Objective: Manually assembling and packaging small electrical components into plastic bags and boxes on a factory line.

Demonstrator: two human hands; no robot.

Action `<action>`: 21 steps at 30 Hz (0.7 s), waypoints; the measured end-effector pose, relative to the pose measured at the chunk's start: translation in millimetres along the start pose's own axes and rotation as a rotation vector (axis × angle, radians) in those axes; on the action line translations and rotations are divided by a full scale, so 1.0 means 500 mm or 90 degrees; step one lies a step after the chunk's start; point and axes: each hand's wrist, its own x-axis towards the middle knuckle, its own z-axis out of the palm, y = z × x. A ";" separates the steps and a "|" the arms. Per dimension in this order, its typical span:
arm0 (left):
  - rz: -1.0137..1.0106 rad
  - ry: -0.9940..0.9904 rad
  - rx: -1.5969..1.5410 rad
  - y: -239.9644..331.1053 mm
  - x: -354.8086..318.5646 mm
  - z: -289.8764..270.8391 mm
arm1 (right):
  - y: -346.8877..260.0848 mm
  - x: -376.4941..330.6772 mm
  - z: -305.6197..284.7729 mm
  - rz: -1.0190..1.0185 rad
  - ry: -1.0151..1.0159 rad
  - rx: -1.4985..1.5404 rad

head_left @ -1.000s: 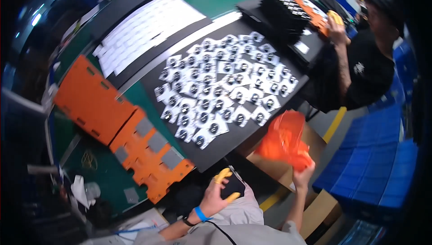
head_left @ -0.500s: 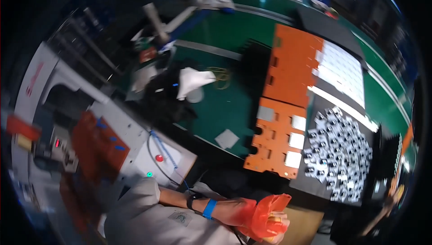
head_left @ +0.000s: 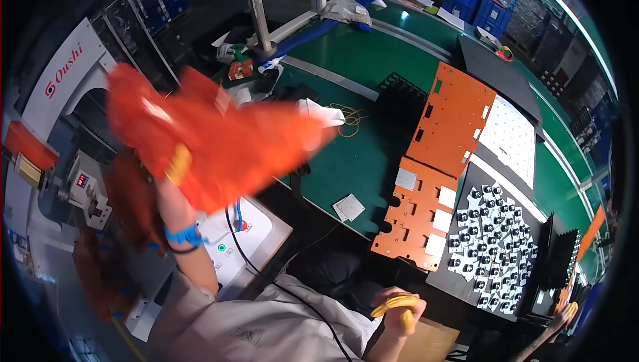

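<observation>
My left hand point(head_left: 174, 170) is raised at the left, with a yellow cot on one finger and a blue band at the wrist. It is shut on a crumpled orange plastic bag point(head_left: 226, 132), which is blurred by motion and spreads out over a white machine point(head_left: 63, 89). My right hand point(head_left: 397, 309) is low near my body, its fingers curled in and tipped with yellow cots. Nothing shows in it. It hangs just above a brown cardboard box point(head_left: 429, 343).
A green table point(head_left: 363, 156) carries two orange fixture plates point(head_left: 452, 119) and a black tray point(head_left: 496, 242) with several small black-and-white parts. A white perforated sheet point(head_left: 512, 137) lies beyond. Another person's hand point(head_left: 564, 313) shows at the lower right.
The view has swung to the left. The orange bag, low by my lap half a second ago, is now lifted high to the left in my left hand.
</observation>
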 end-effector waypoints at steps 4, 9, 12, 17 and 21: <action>0.102 -0.003 0.049 -0.010 0.190 0.133 | 0.034 -0.033 -0.002 0.094 0.038 -0.027; 0.444 -0.131 0.297 -0.226 0.463 0.229 | 0.097 -0.092 -0.025 0.114 0.212 -0.118; 0.365 -0.100 0.503 -0.331 0.490 0.276 | 0.100 -0.103 -0.020 0.074 0.269 -0.074; 0.340 -0.152 0.776 -0.493 0.512 0.266 | 0.083 -0.146 -0.047 0.040 0.355 -0.136; 0.358 -0.299 1.110 -0.606 0.523 0.232 | 0.044 -0.198 -0.062 0.106 0.549 -0.278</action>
